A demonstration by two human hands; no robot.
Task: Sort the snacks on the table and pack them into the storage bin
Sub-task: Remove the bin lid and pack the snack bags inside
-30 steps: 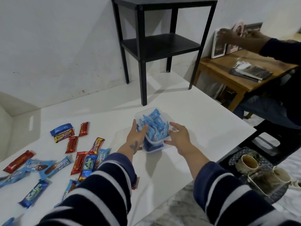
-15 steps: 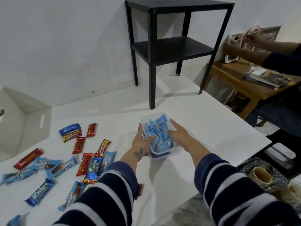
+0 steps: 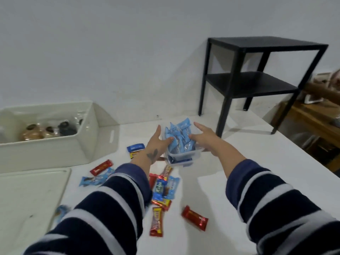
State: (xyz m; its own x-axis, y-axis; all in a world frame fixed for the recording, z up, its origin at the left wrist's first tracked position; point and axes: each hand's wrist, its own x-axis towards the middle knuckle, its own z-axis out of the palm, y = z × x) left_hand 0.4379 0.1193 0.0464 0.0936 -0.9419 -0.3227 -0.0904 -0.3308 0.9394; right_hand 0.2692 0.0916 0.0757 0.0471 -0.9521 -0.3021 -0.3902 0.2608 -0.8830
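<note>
Between my two hands is a small clear tub (image 3: 184, 156) stuffed with light-blue snack packets (image 3: 179, 134), held just above the white table (image 3: 248, 162). My left hand (image 3: 159, 142) grips its left rim with the thumb hooked inside. My right hand (image 3: 204, 137) grips the right side, thumb over the packets. The cream storage bin (image 3: 55, 150) stands at the left by the wall. Loose snacks lie under and near my arms: a dark-blue pack (image 3: 135, 147), a red bar (image 3: 101, 167), a red-and-yellow bar (image 3: 156, 221) and another red bar (image 3: 195, 217).
Jars (image 3: 31, 132) sit inside the storage bin. A flat cream lid (image 3: 31, 190) lies in front of it. A black two-tier stand (image 3: 257, 83) occupies the table's far right corner. Beyond it are a wooden desk (image 3: 312, 116) and another person's arm (image 3: 322, 91).
Both hands have lifted the tub off the table and carried it left, over the loose snacks. My view has swung left, so the storage bin and lid have come into sight.
</note>
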